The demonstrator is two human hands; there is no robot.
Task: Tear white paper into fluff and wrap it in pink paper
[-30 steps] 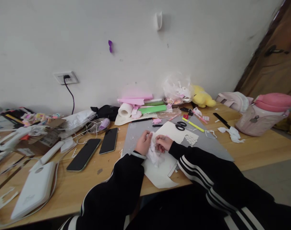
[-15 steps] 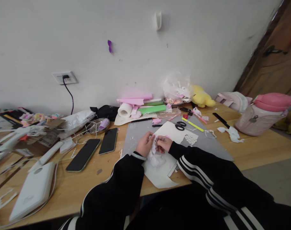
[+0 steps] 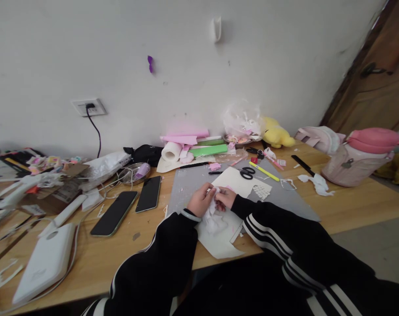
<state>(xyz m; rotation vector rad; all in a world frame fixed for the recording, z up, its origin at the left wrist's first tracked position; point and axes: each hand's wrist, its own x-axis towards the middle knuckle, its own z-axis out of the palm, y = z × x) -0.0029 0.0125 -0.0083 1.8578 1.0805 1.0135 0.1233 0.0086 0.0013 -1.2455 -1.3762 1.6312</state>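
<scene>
My left hand (image 3: 200, 200) pinches a crumpled white tissue (image 3: 214, 221), which hangs down over a white paper sheet (image 3: 219, 248). Close against it, my right hand (image 3: 225, 198) has its fingers closed on the upper part of the same tissue. Anything small between the fingertips is hidden. Beyond the hands, black-handled scissors (image 3: 247, 173) lie on the paper, beside a piece of white cut-out lattice (image 3: 261, 192). A grey mat (image 3: 183, 188) is under the paper.
Two phones (image 3: 114, 213) and a white power bank (image 3: 44, 263) with cables lie to the left. A yellow pen (image 3: 264, 171) and a black-handled blade (image 3: 303, 165) are to the right. Paper rolls (image 3: 172, 152), a yellow plush toy (image 3: 278, 133) and a pink bag (image 3: 359, 158) stand further back.
Both hands stay at nearly the same spot, fingers shifting slightly on the tissue. The tissue's loose end has changed shape a little. Nothing else has visibly moved.
</scene>
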